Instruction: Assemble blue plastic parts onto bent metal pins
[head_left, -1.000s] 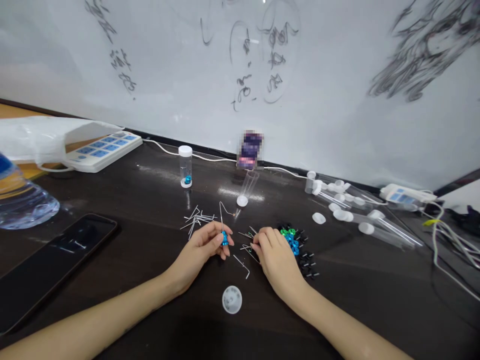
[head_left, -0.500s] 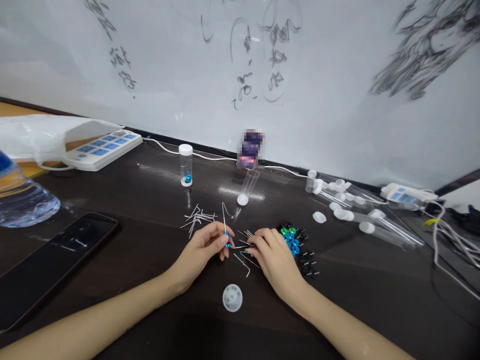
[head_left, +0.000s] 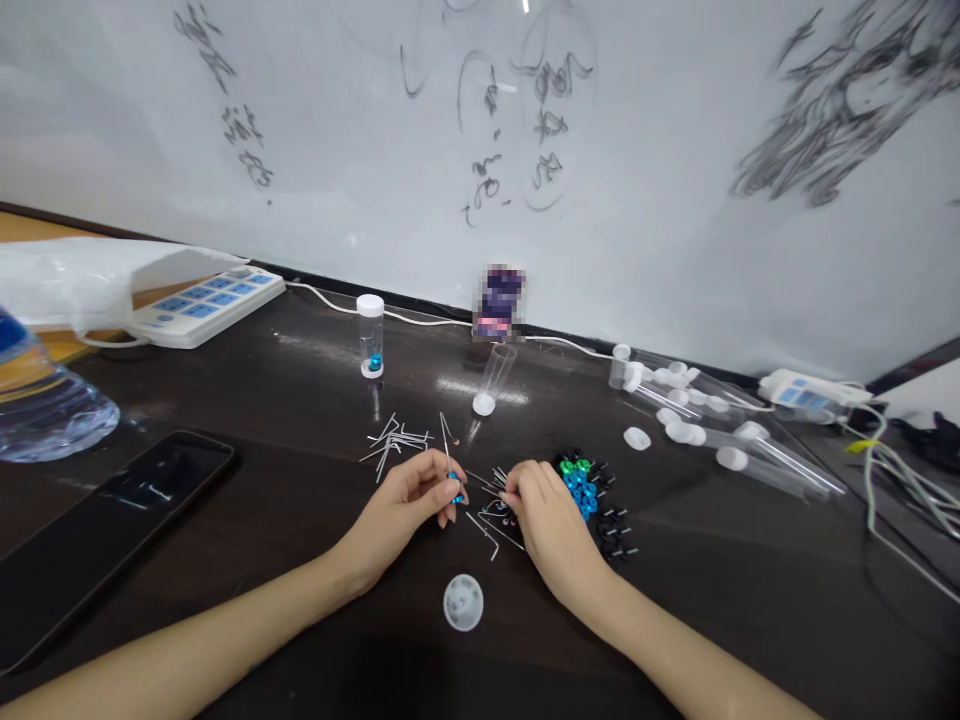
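Observation:
Between its thumb and fingers, my left hand (head_left: 409, 505) grips a small blue metal part (head_left: 455, 481), from which a thin metal rod sticks upward. My right hand (head_left: 551, 520) is closed in a pinch over a loose pile of thin metal rods (head_left: 491, 487); what its fingertips hold is hidden. Bent L-shaped metal keys (head_left: 397, 437) lie in a heap beyond my left hand. Just past my right hand are several blue metal pieces (head_left: 582, 492), green ones (head_left: 574, 467) and black parts with metal pins (head_left: 616, 530). A small round whitish dish (head_left: 463, 603) sits nearer me, between my forearms.
A capped clear tube (head_left: 370, 335) with a blue piece inside stands at the back; another clear tube (head_left: 498, 370) is right of it. Clear tubes and white caps (head_left: 682, 430) lie right. A dark phone (head_left: 120, 530), a power strip (head_left: 210, 305) and a plastic bottle (head_left: 49, 410) are left.
My right hand's fingertips have drawn together and shifted slightly, uncovering more of the rod pile. My left hand still holds the blue part, its rod tilted a little differently.

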